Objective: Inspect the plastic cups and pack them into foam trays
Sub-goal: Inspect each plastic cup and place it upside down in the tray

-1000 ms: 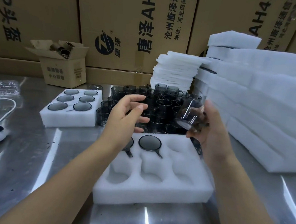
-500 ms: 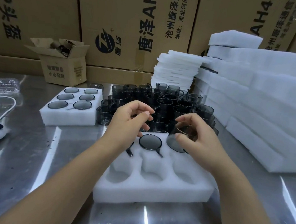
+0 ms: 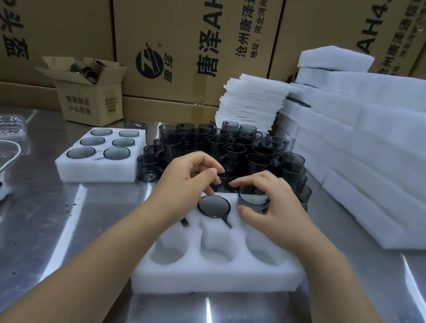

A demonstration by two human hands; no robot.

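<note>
Left hand (image 3: 182, 184) loose, right hand (image 3: 277, 211) curled

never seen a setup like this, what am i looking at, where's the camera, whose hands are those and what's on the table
There is no machine here: a person works with bare hands, and the one picture comes from a camera worn on their head, looking down. The right hand grips a dark see-through cup at the back right pocket of a white foam tray. The left hand hovers beside it, fingers loosely curled, holding nothing visible. A second cup already sits in the tray's back middle pocket. On the metal table behind stand many loose cups, a filled tray to the left, and stacked foam to the right.
</note>
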